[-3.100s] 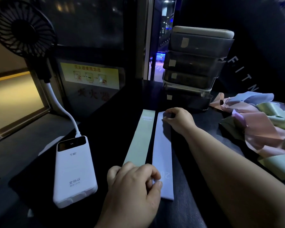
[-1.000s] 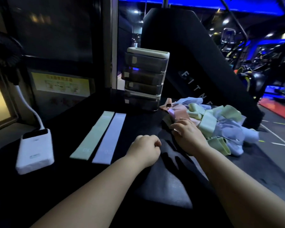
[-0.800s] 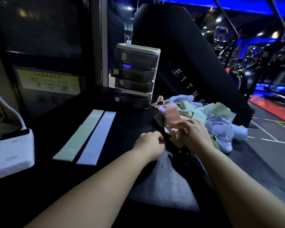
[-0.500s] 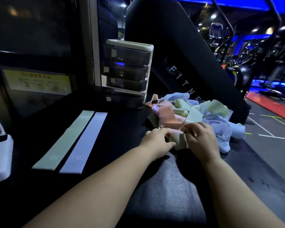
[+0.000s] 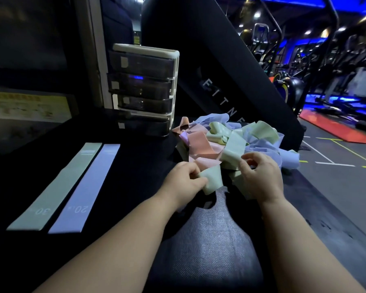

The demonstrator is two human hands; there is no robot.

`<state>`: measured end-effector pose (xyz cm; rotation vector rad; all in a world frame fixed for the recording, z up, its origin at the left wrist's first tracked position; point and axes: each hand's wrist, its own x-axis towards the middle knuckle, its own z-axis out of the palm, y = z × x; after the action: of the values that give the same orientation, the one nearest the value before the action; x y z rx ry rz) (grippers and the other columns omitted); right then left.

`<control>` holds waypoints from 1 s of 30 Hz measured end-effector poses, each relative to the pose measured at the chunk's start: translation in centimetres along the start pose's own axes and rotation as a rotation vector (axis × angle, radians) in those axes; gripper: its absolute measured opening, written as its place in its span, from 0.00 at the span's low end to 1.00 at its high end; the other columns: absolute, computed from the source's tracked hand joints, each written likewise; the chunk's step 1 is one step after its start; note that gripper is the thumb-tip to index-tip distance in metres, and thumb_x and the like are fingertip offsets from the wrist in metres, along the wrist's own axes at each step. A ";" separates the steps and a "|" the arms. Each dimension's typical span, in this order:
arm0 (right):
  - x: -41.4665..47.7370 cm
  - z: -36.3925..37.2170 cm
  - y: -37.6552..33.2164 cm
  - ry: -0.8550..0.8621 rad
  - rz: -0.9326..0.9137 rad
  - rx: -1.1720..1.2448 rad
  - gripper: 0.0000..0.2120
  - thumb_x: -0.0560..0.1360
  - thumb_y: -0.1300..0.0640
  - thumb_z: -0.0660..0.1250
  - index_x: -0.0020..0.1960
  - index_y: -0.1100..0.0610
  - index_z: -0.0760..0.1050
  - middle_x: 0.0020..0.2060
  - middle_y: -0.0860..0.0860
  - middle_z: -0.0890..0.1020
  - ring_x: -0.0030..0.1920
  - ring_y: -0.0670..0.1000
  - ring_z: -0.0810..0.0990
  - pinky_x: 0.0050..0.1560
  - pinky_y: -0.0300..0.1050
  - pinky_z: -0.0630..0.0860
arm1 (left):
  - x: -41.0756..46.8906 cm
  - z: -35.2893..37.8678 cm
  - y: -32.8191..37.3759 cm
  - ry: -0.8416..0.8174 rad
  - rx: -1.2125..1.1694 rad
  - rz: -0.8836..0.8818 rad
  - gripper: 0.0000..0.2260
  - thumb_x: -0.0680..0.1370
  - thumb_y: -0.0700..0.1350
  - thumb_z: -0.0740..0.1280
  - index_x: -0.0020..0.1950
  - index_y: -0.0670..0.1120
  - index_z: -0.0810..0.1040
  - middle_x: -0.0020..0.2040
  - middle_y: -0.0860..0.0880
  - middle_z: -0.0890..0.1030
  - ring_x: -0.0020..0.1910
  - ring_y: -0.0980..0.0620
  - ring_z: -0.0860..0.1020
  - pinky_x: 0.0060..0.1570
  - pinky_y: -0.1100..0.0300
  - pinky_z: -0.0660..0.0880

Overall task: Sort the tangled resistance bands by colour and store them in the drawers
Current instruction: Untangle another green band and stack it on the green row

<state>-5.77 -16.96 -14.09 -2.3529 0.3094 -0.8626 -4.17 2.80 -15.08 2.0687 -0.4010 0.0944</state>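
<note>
A tangled heap of resistance bands (image 5: 260,142) in green, pink and pale blue lies on the black table at centre right. My left hand (image 5: 182,182) pinches a green band (image 5: 212,179) at the heap's near edge. My right hand (image 5: 260,176) is curled over another green band (image 5: 232,151) in the heap, fingertips on it. A green band marked 30 (image 5: 57,187) and a pale blue band marked 20 (image 5: 87,187) lie flat side by side at the left. The drawer unit (image 5: 144,89) stands behind, all drawers closed.
The black table (image 5: 135,166) holds a dark grey fabric pad (image 5: 209,240) between my forearms. A slanted black machine panel (image 5: 230,70) rises behind the heap. To the right the table edge drops to the gym floor (image 5: 336,176).
Both hands left the two flat bands and moved right to the heap. My left hand has taken hold of a green band and drawn its end toward me.
</note>
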 end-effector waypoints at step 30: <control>1.0 5.9 -11.1 -0.491 -0.299 0.003 0.17 0.78 0.62 0.60 0.56 0.47 0.83 0.51 0.45 0.81 0.57 0.46 0.73 0.47 0.33 0.67 | -2.9 -10.5 -1.0 0.070 -0.314 -0.317 0.09 0.77 0.38 0.66 0.53 0.51 0.77 0.52 0.47 0.80 0.48 0.49 0.79 0.49 0.52 0.78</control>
<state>-1.09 -5.91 -10.30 -2.5489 -0.2506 -0.3826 -5.52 12.93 -11.24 1.7870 -0.0362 -0.0820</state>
